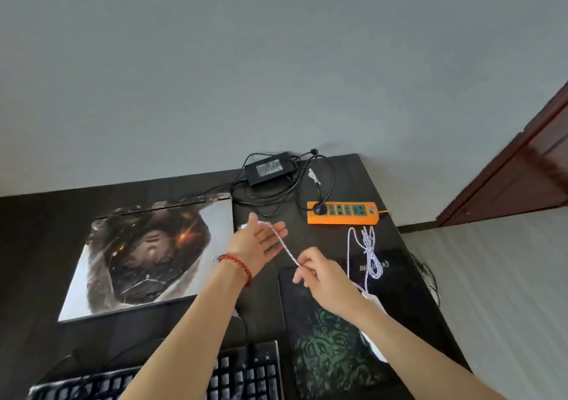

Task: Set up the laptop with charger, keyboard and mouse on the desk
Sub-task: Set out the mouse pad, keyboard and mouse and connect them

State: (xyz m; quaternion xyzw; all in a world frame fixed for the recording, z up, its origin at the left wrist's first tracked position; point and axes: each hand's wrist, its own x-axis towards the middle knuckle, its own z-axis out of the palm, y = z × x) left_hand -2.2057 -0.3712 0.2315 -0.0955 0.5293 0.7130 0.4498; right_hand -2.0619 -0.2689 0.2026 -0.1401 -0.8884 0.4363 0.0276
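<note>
Right hand [319,272] pinches the white mouse cable [284,244], stretched diagonally up-left across the open left hand [261,243], nearest the closed laptop [147,258] at frame centre-left.

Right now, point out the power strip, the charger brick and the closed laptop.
power strip [341,212], head view, on its orange top face.
charger brick [270,167], head view, on its labelled top.
closed laptop [147,258], head view, on its pictured lid.
</note>
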